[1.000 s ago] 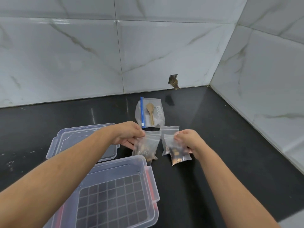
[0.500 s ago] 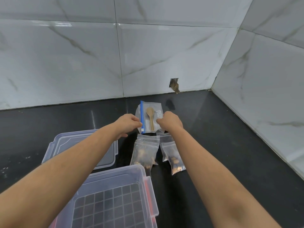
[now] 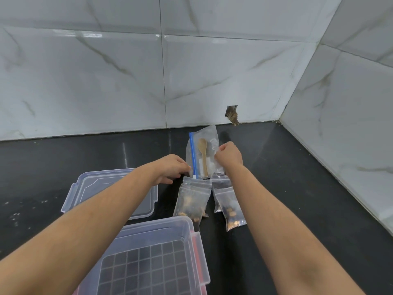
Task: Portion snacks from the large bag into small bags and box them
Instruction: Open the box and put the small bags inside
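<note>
While we look down at the black tabletop (image 3: 297, 188), the scene reads so:

Large bag: we see the clear zip bag (image 3: 209, 150) with a blue seal strip lying near the back wall, a wooden spoon (image 3: 203, 154) on or in it; we cannot tell which.
Left grip: our left hand (image 3: 172, 170) pinches the bag's near left corner, fingertips partly hidden.
Right grip: our right hand (image 3: 229, 155) has curled fingers clamped on the bag's right edge.
Small bags: two filled bags (image 3: 192, 201) (image 3: 230, 209) lie just in front; a third seems tucked under the right one.
Box: the clear box (image 3: 191, 237) is cut off below.
Lid: the lid (image 3: 89, 184) is partly hidden by our left forearm.
</note>
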Available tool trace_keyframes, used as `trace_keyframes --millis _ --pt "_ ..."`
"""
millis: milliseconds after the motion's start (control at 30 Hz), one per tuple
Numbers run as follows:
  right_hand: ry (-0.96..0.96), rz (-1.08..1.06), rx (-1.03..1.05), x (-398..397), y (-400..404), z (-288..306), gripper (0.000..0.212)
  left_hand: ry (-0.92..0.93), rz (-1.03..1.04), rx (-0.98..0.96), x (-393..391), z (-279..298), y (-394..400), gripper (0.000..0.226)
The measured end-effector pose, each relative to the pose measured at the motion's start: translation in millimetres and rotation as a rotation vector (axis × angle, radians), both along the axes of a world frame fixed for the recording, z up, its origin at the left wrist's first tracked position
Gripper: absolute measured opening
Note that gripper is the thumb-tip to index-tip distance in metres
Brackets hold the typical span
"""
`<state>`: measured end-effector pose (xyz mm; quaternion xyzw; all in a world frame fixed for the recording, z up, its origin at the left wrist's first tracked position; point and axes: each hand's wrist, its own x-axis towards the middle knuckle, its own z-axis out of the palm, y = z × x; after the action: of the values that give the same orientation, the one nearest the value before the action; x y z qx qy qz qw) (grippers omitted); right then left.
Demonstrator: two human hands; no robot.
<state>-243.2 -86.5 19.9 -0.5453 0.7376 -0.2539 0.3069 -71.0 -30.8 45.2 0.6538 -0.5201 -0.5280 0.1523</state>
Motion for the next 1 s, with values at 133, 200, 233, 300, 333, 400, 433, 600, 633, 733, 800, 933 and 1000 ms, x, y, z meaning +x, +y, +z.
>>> trace_keyframes --millis 133,200,233,300,333,400,433,600,633,733,800,933,1000 --pt "0.095 0.024 -0.181 1 17 20 0.013 -0.017 -0.011 -0.018 6 4 7 0.030" --pt "0.190 0.037 -0.249 1 21 30 0.016 -0.021 0.003 -0.035 9 7 8 0.030" --pt "0.229 0.041 -0.272 1 22 34 0.017 -0.019 0.014 -0.054 10 8 8 0.027" --pt "0.286 0.054 -0.318 0 25 41 0.017 -0.039 0.047 -0.120 11 12 9 0.025" --pt "0.304 0.069 -0.344 -1 25 45 0.018 -0.084 0.057 -0.174 11 14 10 0.030" --pt "0.322 0.111 -0.390 -4 26 52 0.022 -0.236 0.064 -0.325 13 18 9 0.051" --pt "0.313 0.135 -0.407 -4 26 57 0.025 -0.287 0.089 -0.418 16 21 9 0.063" --pt "0.153 0.369 -0.406 -3 31 94 0.029 -0.048 0.267 -0.669 42 48 27 0.076" --pt "0.108 0.438 -0.365 -3 36 104 0.029 0.029 0.259 -0.670 48 54 35 0.072" --pt "0.026 0.659 -0.260 2 53 127 0.030 0.141 0.220 -0.675 65 65 66 0.058" --pt "-0.010 0.736 -0.219 7 67 138 0.028 0.166 0.212 -0.675 75 69 89 0.048" --pt "-0.101 0.847 -0.115 22 95 154 0.024 0.233 0.224 -0.625 94 70 134 0.034" --pt "-0.132 0.905 -0.055 29 109 159 0.023 0.320 0.218 -0.562 102 70 155 0.035"
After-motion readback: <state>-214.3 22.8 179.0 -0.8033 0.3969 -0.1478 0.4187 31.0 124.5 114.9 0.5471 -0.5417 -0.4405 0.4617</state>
